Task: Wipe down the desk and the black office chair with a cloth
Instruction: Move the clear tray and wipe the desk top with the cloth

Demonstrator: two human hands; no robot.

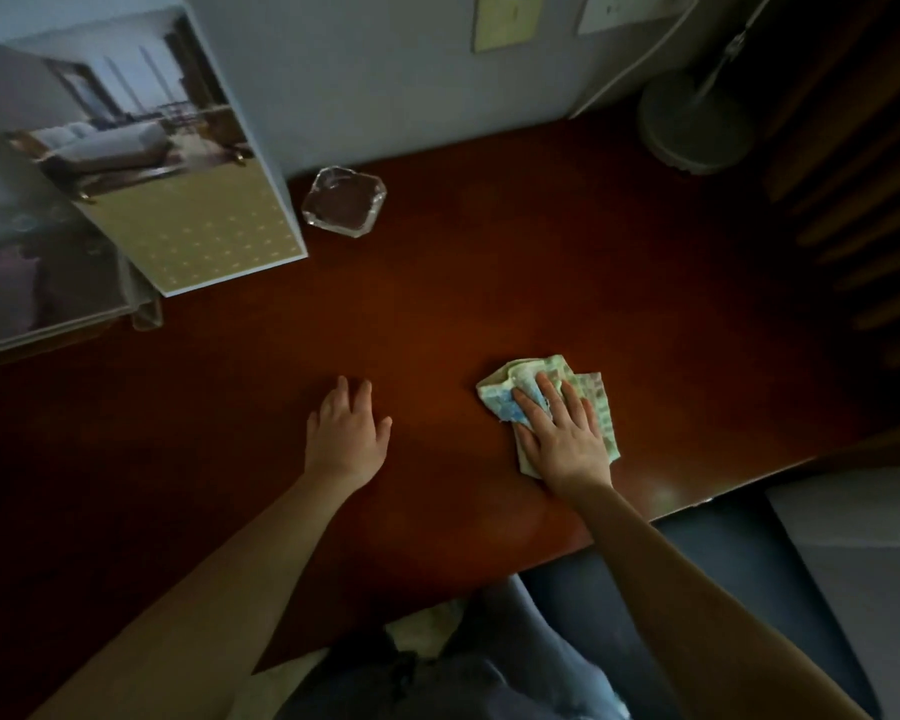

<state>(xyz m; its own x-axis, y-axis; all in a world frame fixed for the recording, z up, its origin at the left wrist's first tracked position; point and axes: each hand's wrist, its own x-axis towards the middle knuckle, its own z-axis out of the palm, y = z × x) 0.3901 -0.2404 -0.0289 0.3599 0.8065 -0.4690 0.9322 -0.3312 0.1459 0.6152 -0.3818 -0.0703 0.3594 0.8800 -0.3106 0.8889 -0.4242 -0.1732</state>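
Pressing flat, fingers spread: right hand (562, 433) on crumpled patterned cloth (552, 402), partly covered, near front edge of glossy reddish desk (437, 314) | left hand (346, 433) relaxed, fingertips indistinct | faceted glass ashtray (344, 201) behind | room dim.

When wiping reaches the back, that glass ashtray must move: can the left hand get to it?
Probably yes: the left hand holds nothing, and only bare desk lies between it and the ashtray.
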